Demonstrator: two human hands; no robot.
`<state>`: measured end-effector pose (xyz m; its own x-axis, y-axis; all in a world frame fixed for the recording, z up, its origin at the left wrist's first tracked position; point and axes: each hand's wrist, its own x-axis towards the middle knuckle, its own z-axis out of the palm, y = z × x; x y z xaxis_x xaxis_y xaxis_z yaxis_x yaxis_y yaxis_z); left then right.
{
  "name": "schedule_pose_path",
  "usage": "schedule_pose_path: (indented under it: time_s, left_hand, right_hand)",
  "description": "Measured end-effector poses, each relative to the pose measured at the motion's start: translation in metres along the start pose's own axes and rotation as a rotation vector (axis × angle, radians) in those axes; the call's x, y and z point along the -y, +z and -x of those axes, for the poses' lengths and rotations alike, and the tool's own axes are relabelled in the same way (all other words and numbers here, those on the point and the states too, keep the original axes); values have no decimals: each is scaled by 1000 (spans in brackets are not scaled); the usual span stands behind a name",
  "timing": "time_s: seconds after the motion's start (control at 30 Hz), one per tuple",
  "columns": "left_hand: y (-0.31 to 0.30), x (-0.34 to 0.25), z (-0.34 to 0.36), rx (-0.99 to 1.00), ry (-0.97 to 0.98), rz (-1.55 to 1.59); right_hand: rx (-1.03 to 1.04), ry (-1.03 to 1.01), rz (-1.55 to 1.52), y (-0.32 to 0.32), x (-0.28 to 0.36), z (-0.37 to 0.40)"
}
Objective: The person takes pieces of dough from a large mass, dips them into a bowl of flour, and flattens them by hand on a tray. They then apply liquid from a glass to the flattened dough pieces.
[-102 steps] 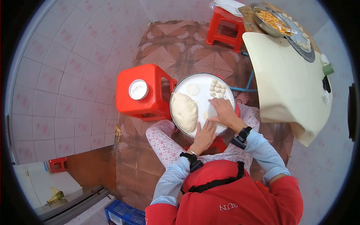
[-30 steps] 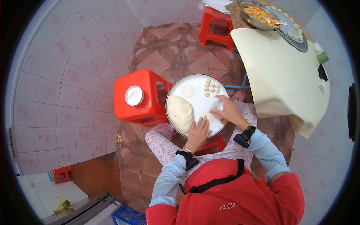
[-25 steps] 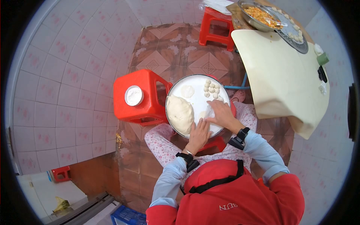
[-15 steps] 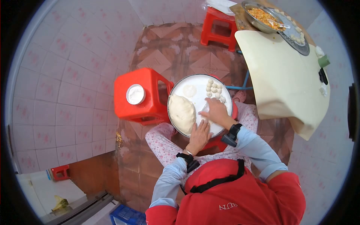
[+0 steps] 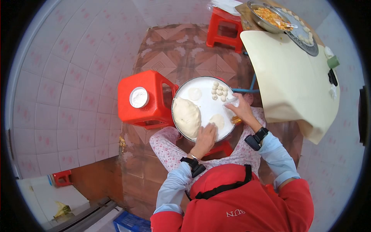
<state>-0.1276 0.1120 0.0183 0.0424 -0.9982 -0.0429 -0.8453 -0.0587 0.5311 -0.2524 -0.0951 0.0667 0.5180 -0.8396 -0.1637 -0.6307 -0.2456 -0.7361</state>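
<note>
A round tray (image 5: 205, 86) with a dark rim and a white, floury surface rests between the person's knees. A large mound of dough (image 5: 186, 116) fills its left side. My left hand (image 5: 206, 136) lies with fingers outstretched at the edge of a flat dough round (image 5: 217, 121). At the tray's right rim, my right hand (image 5: 243, 110) is closed around a clear, glass-like object (image 5: 232, 102), partly hidden by the fingers. Several small dough balls (image 5: 219, 92) sit together near the far right rim. Another flat round (image 5: 194, 94) lies at the far left.
On a red stool (image 5: 129, 83) to the left stands a white bowl of flour (image 5: 139, 97). The cream-covered table (image 5: 290, 73) is at the right, with a metal bowl of orange filling (image 5: 270, 17) and a plate of dumplings (image 5: 309, 46). Another red stool (image 5: 216, 27) stands farther back.
My right hand has lifted off the dough and moved right to the tray rim with the clear object. The flat dough round is now uncovered. My left hand stays nearly in place.
</note>
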Motion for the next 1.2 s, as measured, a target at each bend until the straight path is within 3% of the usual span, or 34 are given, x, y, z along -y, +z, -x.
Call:
schedule_pose_path:
  time_s: [0.07,0.17,0.27,0.33,0.37,0.43,0.47,0.5,0.57,0.7,0.8,0.9,1.1,1.2]
  left_hand:
    - [3,13,-1,-137,115,-262]
    - [14,20,-1,-128,108,-371]
    - [18,13,-1,-124,29,-416]
    - [16,9,0,-110,26,-392]
    - [15,8,2,-95,19,-370]
    - [21,9,7,-75,11,-366]
    - [24,10,9,-57,9,-361]
    - [21,9,9,-56,8,-360]
    - [17,5,8,-107,24,-404]
    - [15,7,9,-114,45,-379]
    - [16,10,10,-92,10,-315]
    - [13,12,3,-116,63,-349]
    - [4,7,-17,-114,47,-520]
    - [4,-3,-12,5,-67,-442]
  right_hand:
    - [14,-3,13,0,3,4]
    - [36,-3,19,7,6,8]
    - [33,-167,66,23,3,11]
    - [24,-413,208,35,11,13]
    - [26,-413,207,41,15,14]
    - [135,-631,412,53,23,16]
    - [90,-772,451,60,24,18]
    - [92,-772,450,63,30,17]
    - [233,-655,612,67,43,15]
    - [203,-430,541,69,45,-9]
    - [72,-190,208,44,37,-21]
    - [-11,-70,100,13,22,-17]
    - [78,2,71,-2,-7,-4]
    - [71,35,7,1,-6,3]
